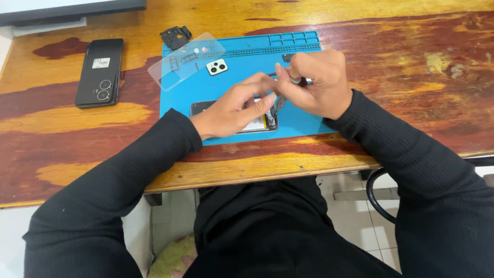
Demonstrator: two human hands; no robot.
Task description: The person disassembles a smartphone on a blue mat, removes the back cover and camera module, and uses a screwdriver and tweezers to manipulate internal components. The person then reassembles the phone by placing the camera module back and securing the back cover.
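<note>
There are two hands, a left hand (234, 110) and a right hand (315, 82). There are two phones: one shiny black phone (100, 72) lying flat on the wood, and one opened-up phone (252, 122) under the hands. There is one blue rubber work mat (303, 121). There is one clear plastic sheet (186, 61). There is one small white camera piece with black round lenses (216, 67). There is one small black plastic part (175, 37). There is one brown wooden table (401, 67).

Glossy varnished wooden table (391, 46); matt blue rubbery mat (303, 116); glossy black phone (99, 72); clear plastic sheet (170, 69); ribbed knit sleeves (411, 154)
</note>
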